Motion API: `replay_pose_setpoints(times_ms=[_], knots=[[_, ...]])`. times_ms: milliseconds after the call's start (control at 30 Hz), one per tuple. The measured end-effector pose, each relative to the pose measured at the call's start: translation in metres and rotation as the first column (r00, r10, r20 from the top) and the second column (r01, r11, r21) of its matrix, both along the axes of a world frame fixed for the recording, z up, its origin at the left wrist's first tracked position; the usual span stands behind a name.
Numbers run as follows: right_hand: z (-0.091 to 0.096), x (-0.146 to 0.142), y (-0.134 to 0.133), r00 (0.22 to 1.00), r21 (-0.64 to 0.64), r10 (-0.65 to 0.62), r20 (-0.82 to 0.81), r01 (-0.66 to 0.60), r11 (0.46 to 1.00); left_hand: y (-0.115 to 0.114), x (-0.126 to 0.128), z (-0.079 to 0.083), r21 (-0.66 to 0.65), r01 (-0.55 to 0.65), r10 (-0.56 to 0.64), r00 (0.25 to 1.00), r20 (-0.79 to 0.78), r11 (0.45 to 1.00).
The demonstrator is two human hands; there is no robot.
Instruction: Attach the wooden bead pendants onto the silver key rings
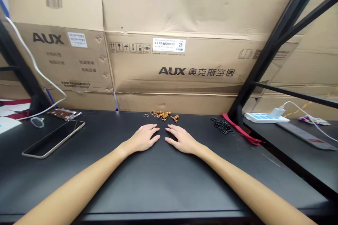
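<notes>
My left hand (144,137) rests palm down on the black table (158,186), fingers stretched out and nothing in them. Opposite it, a small gap away, my right hand (182,139) lies flat in the same way, also holding nothing. Just beyond the fingertips sits a small heap of orange-brown beaded pieces (163,114), with one such beaded piece (174,117) slightly apart on the right. A thin metal ring (146,115) lies to the left of the heap. Neither hand touches these pieces.
A phone (54,139) lies at left, near a brown packet (64,114) and a white cable (34,56). Black rings (223,126) and a red strap (241,130) are at right. Beyond the frame post (239,112) is a power strip (261,117). Cardboard (169,63) stands behind.
</notes>
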State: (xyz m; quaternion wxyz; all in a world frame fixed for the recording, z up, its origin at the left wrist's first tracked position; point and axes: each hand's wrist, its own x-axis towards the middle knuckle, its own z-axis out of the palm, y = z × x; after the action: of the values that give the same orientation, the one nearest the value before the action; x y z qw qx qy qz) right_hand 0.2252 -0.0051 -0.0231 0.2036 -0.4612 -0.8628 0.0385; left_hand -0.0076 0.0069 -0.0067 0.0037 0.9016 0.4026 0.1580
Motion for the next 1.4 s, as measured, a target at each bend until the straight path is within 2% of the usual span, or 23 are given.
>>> replay_pose_setpoints(times_ms=[1000, 1200, 1400], knots=[[0.0006, -0.0005, -0.0006, 1.000, 0.004, 0.006, 0.003, -0.006, 1.000, -0.0013, 0.0000, 0.0020, -0.008, 0.003, -0.003, 1.000, 0.008, 1.000], [0.0005, -0.0009, -0.0012, 1.000, 0.026, 0.018, -0.021, -0.018, 0.999, -0.0038, 0.0009, 0.0059, -0.030, -0.013, 0.012, 1.000, -0.025, 0.999], [0.0021, 0.0024, 0.0054, 0.999, 0.080, -0.022, -0.041, 0.025, 0.997, 0.0053, -0.0016, 0.0002, -0.024, -0.014, 0.015, 0.999, 0.034, 1.000]])
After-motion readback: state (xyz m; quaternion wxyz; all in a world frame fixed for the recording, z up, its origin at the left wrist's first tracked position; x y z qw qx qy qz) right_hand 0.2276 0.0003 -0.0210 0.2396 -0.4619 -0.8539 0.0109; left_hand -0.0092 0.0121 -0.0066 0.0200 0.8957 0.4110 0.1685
